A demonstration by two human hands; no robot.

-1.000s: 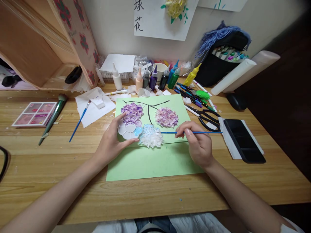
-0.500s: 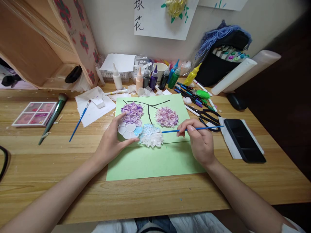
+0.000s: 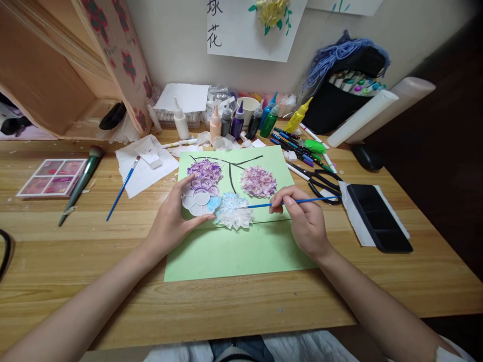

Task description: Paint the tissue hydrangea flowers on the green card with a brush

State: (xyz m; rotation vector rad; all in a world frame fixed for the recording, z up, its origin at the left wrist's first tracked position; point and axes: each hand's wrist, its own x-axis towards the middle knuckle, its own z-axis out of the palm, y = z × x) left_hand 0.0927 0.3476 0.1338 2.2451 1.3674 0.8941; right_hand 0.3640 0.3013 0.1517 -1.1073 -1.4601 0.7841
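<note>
A small blue paintbrush (image 3: 313, 200) is pinched in my right hand (image 3: 302, 218), its tip on a tissue paper flower (image 3: 234, 213) tinted pale blue at the top and white below. My left hand (image 3: 173, 213) grips a white flower-shaped palette (image 3: 196, 202) between thumb and fingers, with light blue paint in one well. The palette sits just left of that flower and partly over a purple flower (image 3: 208, 170). Another purple-pink flower (image 3: 258, 181) is at the right. All are on a green sheet of paper (image 3: 241, 256) with drawn black stems.
Paint bottles (image 3: 237, 123) line the back. Black-handled scissors (image 3: 324, 183) and pens (image 3: 298, 146) lie to the right, by a black phone-shaped object (image 3: 379, 218). A second blue brush (image 3: 123, 193), white paper (image 3: 151, 176), a makeup brush (image 3: 81, 183) and a palette box (image 3: 53, 177) are at left.
My right hand has shifted slightly left with the paintbrush, whose tip stays on the blue-white flower. My left hand and the palette look nearly unchanged.
</note>
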